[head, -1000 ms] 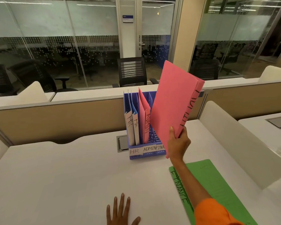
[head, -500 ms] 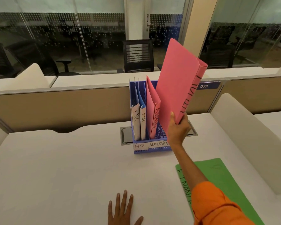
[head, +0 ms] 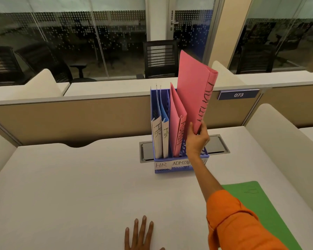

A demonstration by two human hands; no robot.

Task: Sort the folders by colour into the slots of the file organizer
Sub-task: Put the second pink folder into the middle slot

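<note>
I record that my right hand (head: pixel 197 139), pinching the lower corner of the pink folder (head: pixel 192 91), has brought it from a high tilt to near upright over the ADMIN slot of the file organizer (head: pixel 170 170), beside the filed pink folder (head: pixel 176 120), so insertion appears imminent; my left hand (head: pixel 139 235) lies flat and open on the desk (head: pixel 76 186).

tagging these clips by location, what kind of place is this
Most likely an open-plan office: a desk with a divider panel, a number plate reading 073, and an office chair by a glass wall.
</note>
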